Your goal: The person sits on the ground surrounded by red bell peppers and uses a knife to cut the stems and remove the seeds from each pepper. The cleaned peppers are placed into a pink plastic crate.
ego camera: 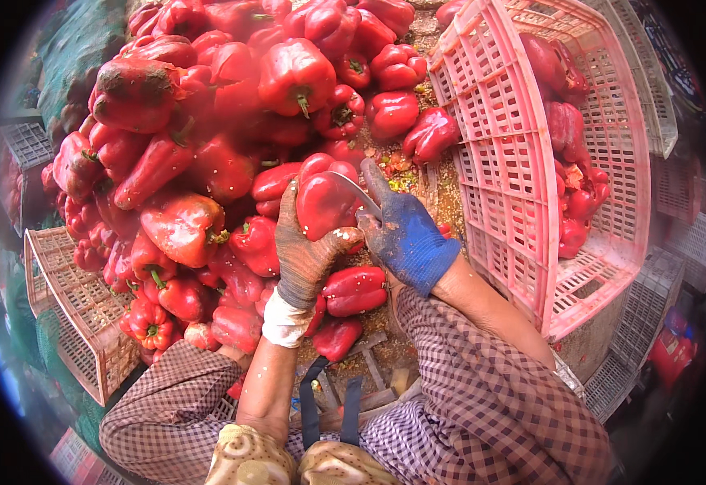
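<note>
A red bell pepper [324,203] is gripped in my left hand [304,254], which wears a soiled work glove with a white cuff. My right hand [398,233], in a blue knitted glove, holds a knife [356,193]. The curved blade lies against the upper right side of this pepper; whether it has cut in cannot be told. The knife's handle is hidden in my fingers. Just below my hands, another red bell pepper [355,291] rests on the debris-covered ground.
A large heap of red bell peppers [226,163] rises ahead and to the left. At right, a pink plastic crate [498,157] lies tipped with several peppers [571,151] inside. An orange-tinted crate [80,303] stands at left, near green netting [77,54].
</note>
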